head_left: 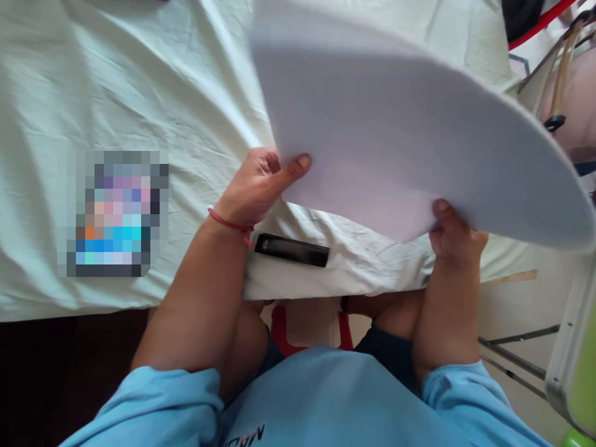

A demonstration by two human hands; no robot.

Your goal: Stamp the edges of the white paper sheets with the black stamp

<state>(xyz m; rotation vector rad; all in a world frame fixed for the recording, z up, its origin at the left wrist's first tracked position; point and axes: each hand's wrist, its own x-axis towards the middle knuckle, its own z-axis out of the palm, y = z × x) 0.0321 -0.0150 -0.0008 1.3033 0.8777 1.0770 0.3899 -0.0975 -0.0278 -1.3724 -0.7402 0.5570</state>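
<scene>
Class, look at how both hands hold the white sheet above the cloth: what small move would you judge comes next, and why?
Probably lowering the white sheet flat onto the pale cloth. The left hand and right hand pinch its near edge, and it bows in the air above the black lighter.

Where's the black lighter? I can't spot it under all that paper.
In the head view, the black lighter lies on the pale cloth near its front edge, just right of the left hand's wrist, below the white sheet.

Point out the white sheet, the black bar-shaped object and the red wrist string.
white sheet [395,143]: head view, middle of its curved face.
black bar-shaped object [292,249]: head view, middle of its body, lying on the cloth.
red wrist string [228,222]: head view, strand across the left wrist.
</scene>
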